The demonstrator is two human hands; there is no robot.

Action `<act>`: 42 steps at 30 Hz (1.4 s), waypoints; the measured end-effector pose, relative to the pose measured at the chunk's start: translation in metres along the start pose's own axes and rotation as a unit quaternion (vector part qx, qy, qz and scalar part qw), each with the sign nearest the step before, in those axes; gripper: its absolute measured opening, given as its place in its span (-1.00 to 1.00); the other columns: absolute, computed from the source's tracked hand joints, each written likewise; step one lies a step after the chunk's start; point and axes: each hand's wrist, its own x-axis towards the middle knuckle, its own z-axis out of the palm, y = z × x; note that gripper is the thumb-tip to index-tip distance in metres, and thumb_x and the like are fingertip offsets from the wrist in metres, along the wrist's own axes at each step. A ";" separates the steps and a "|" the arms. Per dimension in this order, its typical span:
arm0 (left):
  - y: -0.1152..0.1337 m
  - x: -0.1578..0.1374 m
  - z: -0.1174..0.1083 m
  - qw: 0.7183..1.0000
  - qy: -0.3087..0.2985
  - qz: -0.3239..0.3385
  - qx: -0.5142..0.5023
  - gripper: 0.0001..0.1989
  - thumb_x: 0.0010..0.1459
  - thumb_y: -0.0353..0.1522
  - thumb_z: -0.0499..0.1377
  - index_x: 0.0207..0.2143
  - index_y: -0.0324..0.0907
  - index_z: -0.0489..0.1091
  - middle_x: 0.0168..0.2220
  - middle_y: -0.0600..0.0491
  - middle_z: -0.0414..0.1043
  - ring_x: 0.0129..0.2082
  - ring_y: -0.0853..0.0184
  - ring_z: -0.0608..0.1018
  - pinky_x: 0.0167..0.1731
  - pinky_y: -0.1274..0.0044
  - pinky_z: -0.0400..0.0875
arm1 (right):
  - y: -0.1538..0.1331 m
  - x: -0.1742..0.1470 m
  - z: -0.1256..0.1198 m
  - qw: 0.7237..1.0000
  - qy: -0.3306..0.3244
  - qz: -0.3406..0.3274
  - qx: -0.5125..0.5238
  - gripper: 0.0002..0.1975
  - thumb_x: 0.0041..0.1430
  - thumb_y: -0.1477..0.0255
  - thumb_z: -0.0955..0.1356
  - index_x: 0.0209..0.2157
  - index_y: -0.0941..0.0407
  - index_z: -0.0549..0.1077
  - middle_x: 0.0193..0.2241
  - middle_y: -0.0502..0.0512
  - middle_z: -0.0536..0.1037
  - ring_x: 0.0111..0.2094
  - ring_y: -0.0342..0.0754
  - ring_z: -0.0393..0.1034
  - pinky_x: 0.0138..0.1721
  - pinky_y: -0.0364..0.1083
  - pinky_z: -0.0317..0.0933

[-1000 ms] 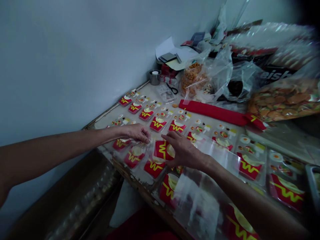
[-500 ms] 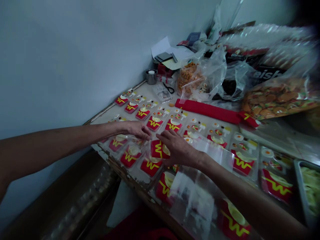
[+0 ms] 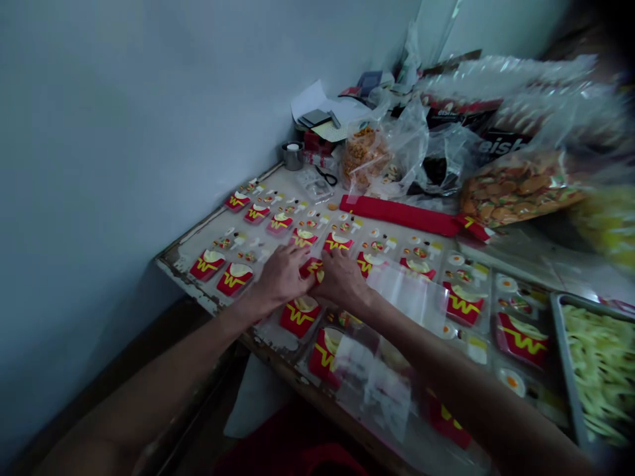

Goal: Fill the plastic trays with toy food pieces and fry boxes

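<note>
My left hand (image 3: 285, 276) and my right hand (image 3: 342, 277) are close together over the middle of the table. Between them is a small clear plastic pack with a red piece marked by a yellow zigzag (image 3: 311, 267). The fingers of both hands are closed around its sides and hide most of it. Similar flat packs lie about the hands, such as one pack (image 3: 235, 277) to the left and another pack (image 3: 299, 317) just below. Each shows a red fries-box shape with pale curved pieces and small food-like bits. Clear plastic sheets (image 3: 372, 377) lie under my right forearm.
A metal tray (image 3: 565, 357) of pale curved pieces stands at right. Behind the packs lie a long red strip (image 3: 401, 215), scissors (image 3: 326, 176), a bag of orange bits (image 3: 367, 155) and a bag of round tan pieces (image 3: 520, 188). A wall (image 3: 124, 132) borders the table's left side.
My left hand has come down and in beside the pack, its forearm now rising from below. The pack is more covered by my fingers. The view has shifted slightly to the right.
</note>
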 end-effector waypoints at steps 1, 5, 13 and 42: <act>-0.001 -0.006 0.004 1.000 -0.016 -0.005 0.005 -0.56 0.15 -0.27 0.24 0.07 -0.24 0.46 0.03 -0.15 0.51 0.05 0.11 0.50 0.12 0.34 0.35 | -0.001 -0.001 0.001 1.000 -0.008 0.010 -0.004 -0.21 -0.02 0.09 0.54 0.12 0.30 0.38 0.00 0.44 0.46 0.06 0.32 0.31 0.01 0.13 0.26; -0.003 -0.011 0.006 0.995 -0.081 0.032 0.037 -0.63 0.19 -0.30 0.18 0.03 -0.22 0.48 0.02 -0.14 0.49 0.06 0.13 0.48 0.15 0.35 0.34 | 0.008 -0.025 -0.003 0.997 -0.046 0.039 -0.046 0.09 -0.16 0.04 0.60 0.26 0.32 0.20 0.10 0.54 0.41 0.14 0.40 0.25 0.07 0.23 0.20; 0.026 -0.004 0.010 0.987 -0.097 -0.056 0.114 -0.53 0.07 -0.32 0.24 0.05 -0.26 0.43 0.07 -0.22 0.36 0.10 0.02 0.43 0.09 0.30 0.39 | 0.022 -0.076 -0.010 0.991 -0.047 0.122 -0.041 -0.28 -0.02 0.08 0.54 0.07 0.20 0.38 0.05 0.41 0.43 0.10 0.32 0.27 -0.08 0.17 0.34; 0.048 0.005 -0.013 0.989 -0.015 -0.122 -0.079 -0.89 0.16 -0.33 0.20 -0.39 -0.13 0.51 -0.35 0.02 0.58 -0.31 0.26 0.55 -0.31 0.53 0.28 | 0.040 -0.085 -0.011 0.791 0.038 0.178 0.585 -0.41 0.04 0.02 0.48 -0.04 0.17 0.50 -0.18 0.21 0.57 -0.38 -0.04 0.43 -0.35 -0.04 0.38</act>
